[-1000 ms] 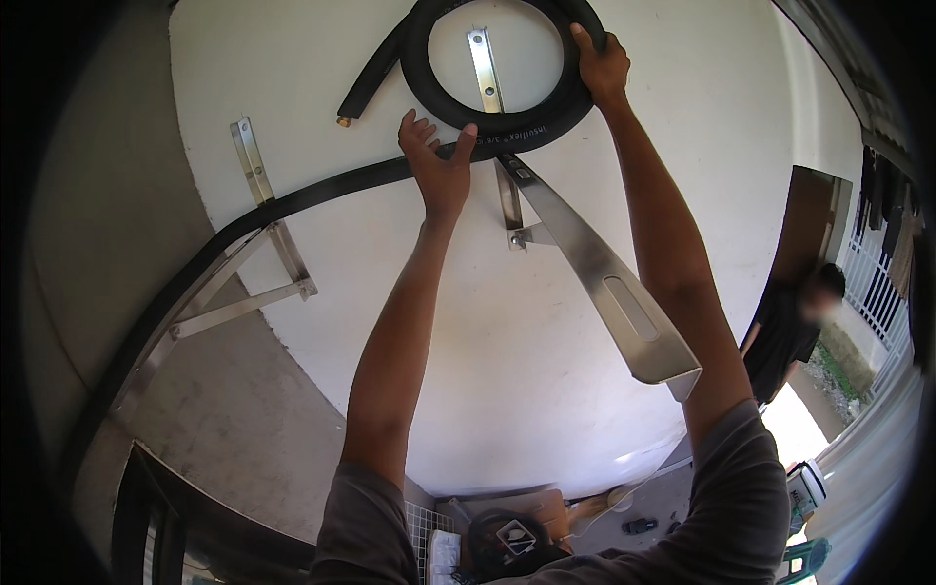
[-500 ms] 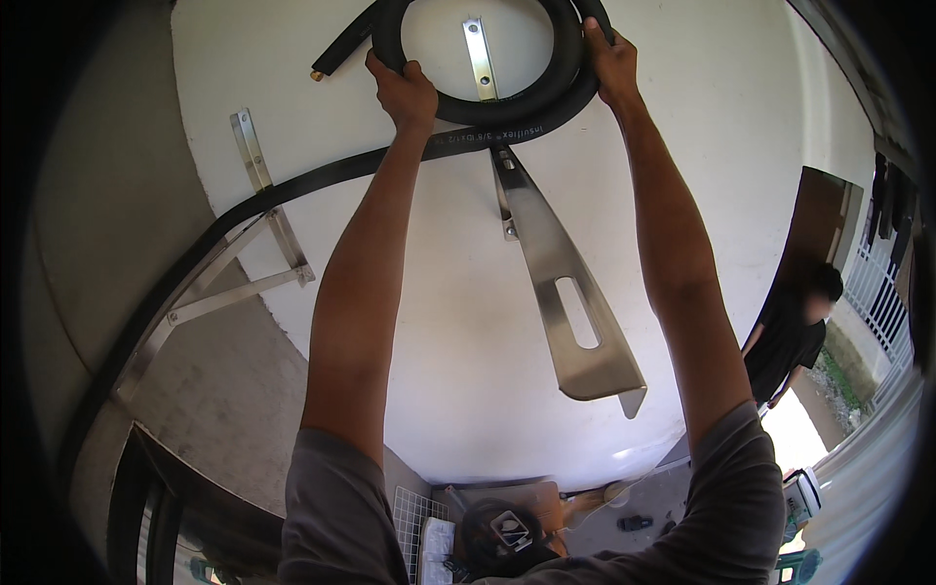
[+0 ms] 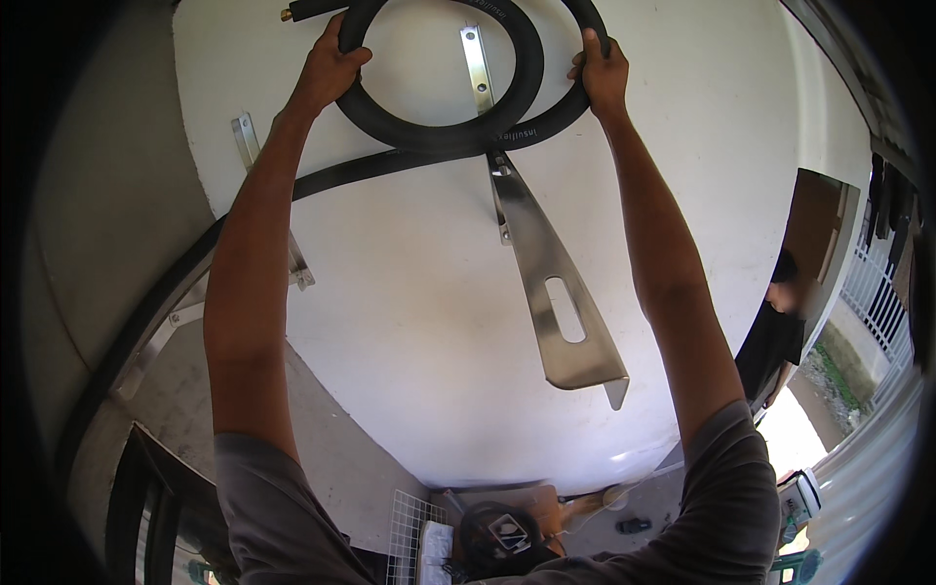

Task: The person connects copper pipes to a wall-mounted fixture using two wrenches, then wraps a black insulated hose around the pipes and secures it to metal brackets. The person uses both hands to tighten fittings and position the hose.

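Note:
A thick black foam-insulated pipe [image 3: 375, 166] is looped in coils against the white wall, up at the top of the view. My left hand [image 3: 331, 68] grips the coil's left side, thumb over the tube. On the outer loop's right side, my right hand [image 3: 603, 70] is closed round the tube. The pipe's brass-coloured end [image 3: 287, 15] sticks out at the upper left. From the coil's bottom the pipe runs left behind my left forearm and down along the grey wall. A metal wall bracket [image 3: 546, 263] juts out below the coil, its upper strip showing through the loop.
A second metal bracket [image 3: 246, 136] is on the wall at left, partly behind my forearm. Below lie a wire rack [image 3: 405, 526], a dark cable coil [image 3: 492, 531] and a dark object [image 3: 634, 525] on the floor. A person [image 3: 770, 331] in black stands by the doorway at right.
My left hand has moved left with its side of the coil, spreading the loops apart. The brass-tipped end has shifted up and left. My right hand has moved slightly left; the person shifted toward the doorway.

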The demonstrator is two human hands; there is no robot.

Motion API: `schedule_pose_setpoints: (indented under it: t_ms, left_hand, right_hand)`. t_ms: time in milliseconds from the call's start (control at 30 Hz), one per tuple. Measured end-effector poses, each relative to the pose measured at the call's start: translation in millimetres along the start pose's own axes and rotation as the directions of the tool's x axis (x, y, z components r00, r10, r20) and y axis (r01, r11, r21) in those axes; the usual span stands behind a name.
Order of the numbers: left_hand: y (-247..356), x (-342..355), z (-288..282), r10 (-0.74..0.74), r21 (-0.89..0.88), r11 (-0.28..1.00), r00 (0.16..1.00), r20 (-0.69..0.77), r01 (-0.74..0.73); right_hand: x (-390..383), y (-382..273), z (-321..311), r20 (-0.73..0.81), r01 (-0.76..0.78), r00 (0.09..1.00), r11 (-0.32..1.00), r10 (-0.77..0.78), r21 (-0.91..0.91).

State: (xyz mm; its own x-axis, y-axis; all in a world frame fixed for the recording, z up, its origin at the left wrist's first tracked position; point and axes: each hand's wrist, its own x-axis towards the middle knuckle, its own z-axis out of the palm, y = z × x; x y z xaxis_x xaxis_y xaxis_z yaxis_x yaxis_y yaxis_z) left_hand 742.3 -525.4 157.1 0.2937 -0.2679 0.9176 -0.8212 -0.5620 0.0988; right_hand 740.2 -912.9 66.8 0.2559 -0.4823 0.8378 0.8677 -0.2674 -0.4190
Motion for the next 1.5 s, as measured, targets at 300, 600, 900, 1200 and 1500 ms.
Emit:
schedule_pose_setpoints:
  t_ms: [300,600,900,1200,1500]
  left_hand:
    - [-6.4,-24.5,8.2,-0.098,0.111,0.989,0.995,-0.031,0.101]
    - [11.8,-15.8,22.6,0.067,0.541,0.828,0.932,-0.357,0.148]
    - [26.1,-12.5,17.2,-0.110,0.523,0.819,0.959,-0.262,0.237]
    - [26.8,43.3,17.9,-0.089,0.691,0.695,0.978,-0.190,0.198]
    - [31.3,72.3,16.1,0.005,0.746,0.651,0.983,-0.184,0.137]
  right_hand:
    - [-17.0,-48.6,9.8,0.167,0.501,0.509,0.132,-0.844,-0.855]
    - [-8.8,-152.9,40.7,0.473,0.564,0.733,0.050,-0.488,-0.824]
    - [38.0,-134.2,85.4,0.669,0.684,0.718,0.376,-0.192,-0.626]
    - [-20.6,-115.1,6.7,0.565,0.557,0.817,0.416,-0.119,-0.719]
    - [-78.0,-99.8,-6.5,0.355,0.480,0.873,0.460,-0.333,-0.747]
